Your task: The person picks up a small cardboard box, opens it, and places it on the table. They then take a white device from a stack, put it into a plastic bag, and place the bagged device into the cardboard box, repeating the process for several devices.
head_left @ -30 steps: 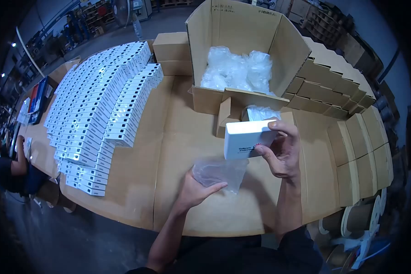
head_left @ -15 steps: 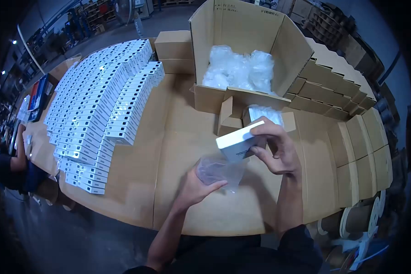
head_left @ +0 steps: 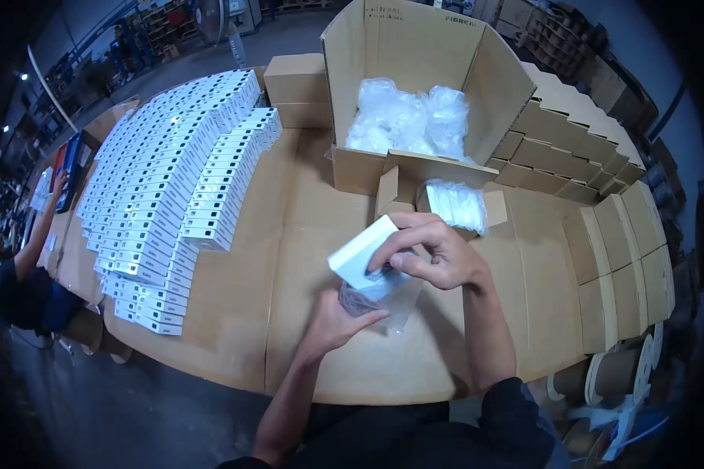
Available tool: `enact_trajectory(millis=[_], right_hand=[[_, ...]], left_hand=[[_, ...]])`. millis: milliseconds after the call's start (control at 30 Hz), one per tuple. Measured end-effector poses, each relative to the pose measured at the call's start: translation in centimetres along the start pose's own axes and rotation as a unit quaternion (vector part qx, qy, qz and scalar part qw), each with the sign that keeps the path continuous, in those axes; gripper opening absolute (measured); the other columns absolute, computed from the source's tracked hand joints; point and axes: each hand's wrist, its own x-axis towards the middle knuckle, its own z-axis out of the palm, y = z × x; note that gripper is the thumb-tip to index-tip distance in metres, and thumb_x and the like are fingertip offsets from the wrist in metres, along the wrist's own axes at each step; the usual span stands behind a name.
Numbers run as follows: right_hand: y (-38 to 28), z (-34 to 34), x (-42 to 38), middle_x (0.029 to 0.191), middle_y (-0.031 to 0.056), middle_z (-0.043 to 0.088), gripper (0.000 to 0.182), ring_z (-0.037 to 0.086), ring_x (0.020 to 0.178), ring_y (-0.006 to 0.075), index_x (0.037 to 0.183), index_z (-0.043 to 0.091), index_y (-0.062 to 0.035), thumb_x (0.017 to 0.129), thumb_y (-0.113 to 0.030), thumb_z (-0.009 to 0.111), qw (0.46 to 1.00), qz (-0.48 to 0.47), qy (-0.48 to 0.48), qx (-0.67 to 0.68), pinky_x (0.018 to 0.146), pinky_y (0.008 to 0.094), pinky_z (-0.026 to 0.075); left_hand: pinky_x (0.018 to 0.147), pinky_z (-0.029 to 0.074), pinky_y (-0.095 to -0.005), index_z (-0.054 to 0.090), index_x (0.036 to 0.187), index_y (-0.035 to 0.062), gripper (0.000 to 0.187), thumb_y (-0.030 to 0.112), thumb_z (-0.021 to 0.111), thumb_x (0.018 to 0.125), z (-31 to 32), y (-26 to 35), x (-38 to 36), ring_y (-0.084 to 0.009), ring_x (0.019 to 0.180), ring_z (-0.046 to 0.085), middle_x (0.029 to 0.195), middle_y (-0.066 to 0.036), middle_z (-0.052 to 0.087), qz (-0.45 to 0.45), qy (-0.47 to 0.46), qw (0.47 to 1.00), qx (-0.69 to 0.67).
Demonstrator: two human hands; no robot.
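Between the thumb and fingers of my right hand (head_left: 438, 250) is a small white box (head_left: 360, 255), tilted, its lower end at the mouth of a clear plastic bag (head_left: 399, 306). My left hand (head_left: 338, 319) grips that bag from the left side, thumb across its front. How far the box sits inside the bag cannot be made out. Just beyond my right hand, a small open carton (head_left: 389, 191) holds several bagged white items (head_left: 455, 205). Behind it a large open carton (head_left: 414, 47) contains a heap of clear plastic bags (head_left: 407, 117).
Stacks of white boxes (head_left: 160, 180) fill the table's left side. Brown cartons (head_left: 579, 141) are piled at the right, with more cartons (head_left: 622, 266) nearer. Cable spools (head_left: 614, 375) stand below the right edge. A co-worker (head_left: 31, 281) is at the far left.
My right hand has brought the white box left and down to the bag's mouth. My left hand stays almost still with the bag. The co-worker's arm has reached farther forward.
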Motion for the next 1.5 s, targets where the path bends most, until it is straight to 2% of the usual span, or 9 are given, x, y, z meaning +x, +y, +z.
enact_trajectory(millis=[67,467,633,767,800,900,1067,1267,1500], right_hand=[[0.3,0.7,-0.2,0.111,0.0122,0.068,0.03,0.062,0.104,0.0251,0.111,0.078,-0.0053,0.103,-0.023,0.055,0.998,0.034,0.024,0.057,0.093,0.0372,0.047],[2.5,3.5,-2.4,0.118,0.0097,0.068,0.041,0.059,0.108,0.0178,0.127,0.071,-0.0006,0.11,-0.027,0.044,0.973,0.099,0.143,0.15,0.099,0.0326,0.044],[3.2,4.6,-3.1,0.119,0.0077,0.067,0.038,0.059,0.105,0.0155,0.126,0.071,-0.0005,0.109,-0.025,0.048,0.954,0.156,0.167,0.193,0.097,0.0312,0.045],[4.3,5.0,-4.1,0.124,0.0076,0.066,0.037,0.059,0.107,0.0147,0.135,0.064,-0.0015,0.106,-0.021,0.055,0.962,0.164,0.146,0.164,0.095,0.0309,0.048],[3.9,6.0,-3.9,0.126,0.0086,0.065,0.041,0.06,0.109,0.0143,0.141,0.058,-0.0025,0.102,-0.016,0.061,0.945,0.131,0.222,0.203,0.093,0.0312,0.05],[3.8,6.5,-4.7,0.128,0.0103,0.063,0.041,0.061,0.11,0.0138,0.14,0.056,-0.0022,0.1,-0.009,0.064,0.901,0.181,0.299,0.257,0.094,0.0304,0.051],[6.7,10.3,-7.0,0.094,0.0044,0.072,0.013,0.065,0.087,0.0077,0.11,0.066,0.0048,0.1,-0.003,0.066,0.835,0.235,0.355,0.348,0.079,0.0225,0.052],[6.9,10.9,-7.0,0.104,0.0117,0.075,0.008,0.065,0.089,0.0075,0.104,0.067,0.0027,0.1,-0.004,0.067,0.852,0.181,0.412,0.266,0.079,0.0219,0.051],[6.6,11.1,-6.2,0.126,0.0266,0.068,0.007,0.068,0.106,0.0177,0.102,0.06,-0.0013,0.104,-0.008,0.061,0.835,0.085,0.393,0.377,0.096,0.0313,0.053]], left_hand=[[0.096,0.055,-0.0349,0.056,0.131,-0.0039,0.063,0.009,0.089,0.079,0.4,0.2,0.0,-0.0184,0.107,0.068,0.116,-0.01,0.069,0.015,0.04,0.996,-0.073],[0.102,0.05,-0.0341,0.053,0.136,-0.0024,0.056,0.01,0.08,0.089,0.4,-0.2,-0.6,-0.016,0.117,0.062,0.124,-0.009,0.066,0.004,0.06,0.98,-0.189],[0.101,0.049,-0.0302,0.052,0.139,-0.0032,0.037,0.017,0.055,0.108,0.8,-2.9,-0.3,-0.0132,0.115,0.061,0.126,-0.008,0.064,-0.002,0.109,0.93,-0.35],[0.1,0.05,-0.0299,0.051,0.141,-0.0033,0.037,0.018,0.046,0.112,1.1,-3.1,-0.4,-0.0137,0.115,0.062,0.128,-0.009,0.063,0.014,0.122,0.923,-0.364],[0.1,0.051,-0.0303,0.051,0.141,-0.0035,0.037,0.018,0.047,0.111,1.3,-2.5,-0.3,-0.0139,0.115,0.062,0.128,-0.009,0.064,0.016,0.138,0.913,-0.382],[0.102,0.051,-0.0325,0.049,0.143,-0.0047,0.04,0.019,0.047,0.111,1.2,-2.5,-0.2,-0.0159,0.118,0.062,0.128,-0.01,0.064,0.024,0.158,0.899,-0.409],[0.107,0.047,-0.0331,0.045,0.149,-0.0068,0.048,0.025,0.044,0.112,1.1,-2.6,-0.2,-0.0179,0.124,0.059,0.135,-0.013,0.062,0.062,0.162,0.919,-0.355],[0.114,0.041,-0.0355,0.04,0.152,-0.0084,0.053,0.028,0.039,0.113,0.4,-3.8,0.0,-0.0216,0.131,0.054,0.144,-0.016,0.056,0.083,0.175,0.954,-0.23],[0.116,0.04,-0.0395,0.026,0.156,-0.0098,0.059,0.03,0.033,0.114,0.5,-2.6,0.3,-0.0267,0.134,0.053,0.144,-0.023,0.054,0.119,0.151,0.961,-0.201]])
